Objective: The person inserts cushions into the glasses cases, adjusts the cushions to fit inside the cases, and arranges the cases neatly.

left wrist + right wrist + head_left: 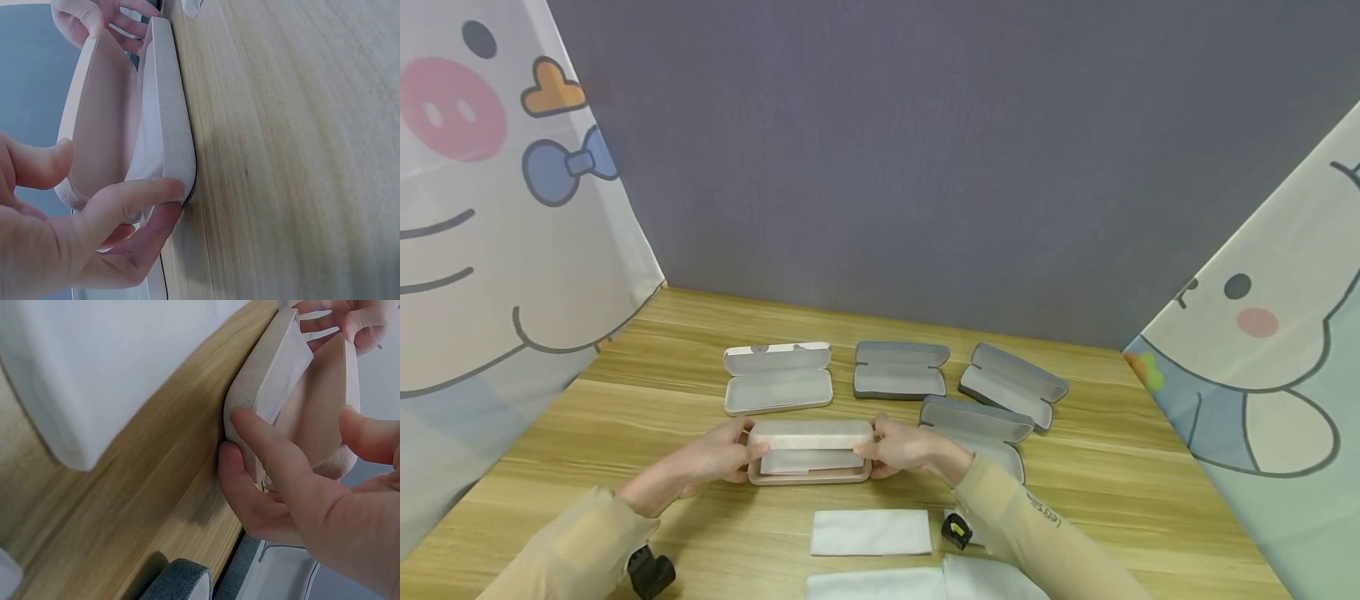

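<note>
A pale beige glasses case (pixel 811 433) lies on the wooden table with its lid partly lowered and its opening towards me. Inside its base is a folded white cloth (pixel 786 461), which also shows as a white strip in both wrist views. My left hand (pixel 718 454) grips the case's left end, thumb at the lid's front edge and fingers along the base. At the opposite end my right hand (pixel 906 446) holds it the same way. The left wrist view shows the pinkish lining (pixel 109 106) between lid and base.
Behind stands an open white glasses case (pixel 778 390). Three open dark grey cases lie right of it: one (pixel 900 382) at the back, one (pixel 1011 385) angled, one (pixel 992 450) beside my right forearm. Folded white cloths (pixel 870 533) lie in front. A grey wall (pixel 887 167) bounds the back.
</note>
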`<action>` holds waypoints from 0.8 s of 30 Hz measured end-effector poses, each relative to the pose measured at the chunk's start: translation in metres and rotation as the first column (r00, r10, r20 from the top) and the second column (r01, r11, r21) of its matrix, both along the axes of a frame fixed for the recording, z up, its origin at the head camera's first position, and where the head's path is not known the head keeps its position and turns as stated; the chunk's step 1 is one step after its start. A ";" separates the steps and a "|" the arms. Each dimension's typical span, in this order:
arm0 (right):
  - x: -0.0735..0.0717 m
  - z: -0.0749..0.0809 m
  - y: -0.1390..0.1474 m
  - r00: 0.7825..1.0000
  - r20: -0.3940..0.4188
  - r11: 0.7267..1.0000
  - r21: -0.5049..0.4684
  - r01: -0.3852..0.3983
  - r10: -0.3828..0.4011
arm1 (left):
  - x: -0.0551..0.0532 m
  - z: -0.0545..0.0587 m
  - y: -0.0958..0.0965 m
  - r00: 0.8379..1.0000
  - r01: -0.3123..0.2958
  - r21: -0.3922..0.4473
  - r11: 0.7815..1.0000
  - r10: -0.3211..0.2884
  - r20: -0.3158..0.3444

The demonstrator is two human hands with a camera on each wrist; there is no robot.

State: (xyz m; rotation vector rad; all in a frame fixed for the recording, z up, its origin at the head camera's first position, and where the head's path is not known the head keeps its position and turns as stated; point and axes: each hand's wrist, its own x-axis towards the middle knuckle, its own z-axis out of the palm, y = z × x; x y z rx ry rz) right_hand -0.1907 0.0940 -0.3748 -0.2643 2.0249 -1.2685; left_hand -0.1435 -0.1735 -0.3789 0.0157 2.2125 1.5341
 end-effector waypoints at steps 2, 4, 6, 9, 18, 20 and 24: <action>0.000 0.000 0.000 1.000 -0.003 1.000 0.002 0.002 -0.002 | 0.000 0.000 0.000 1.000 -0.002 0.001 1.000 0.002 0.000; 0.001 -0.001 0.000 1.000 -0.007 1.000 0.001 0.002 -0.002 | 0.000 -0.001 0.000 1.000 -0.004 0.001 1.000 0.004 -0.001; 0.001 -0.001 0.000 1.000 -0.006 1.000 0.000 0.003 -0.003 | 0.000 -0.001 0.001 1.000 -0.009 -0.001 1.000 0.009 0.000; 0.001 -0.001 0.000 1.000 -0.006 1.000 -0.006 0.003 -0.003 | 0.001 -0.001 0.001 1.000 -0.010 -0.001 1.000 0.010 -0.002; 0.000 -0.002 -0.001 1.000 -0.029 1.000 0.008 0.002 -0.001 | 0.001 0.001 0.001 1.000 -0.001 -0.002 1.000 0.001 -0.007; 0.001 -0.002 -0.001 0.999 -0.034 1.000 0.008 -0.002 0.002 | 0.002 0.001 0.001 1.000 0.001 -0.003 1.000 -0.001 -0.006; 0.002 -0.003 -0.001 0.999 -0.041 1.000 0.008 -0.008 0.008 | 0.002 0.001 0.000 1.000 0.000 -0.005 1.000 0.000 -0.007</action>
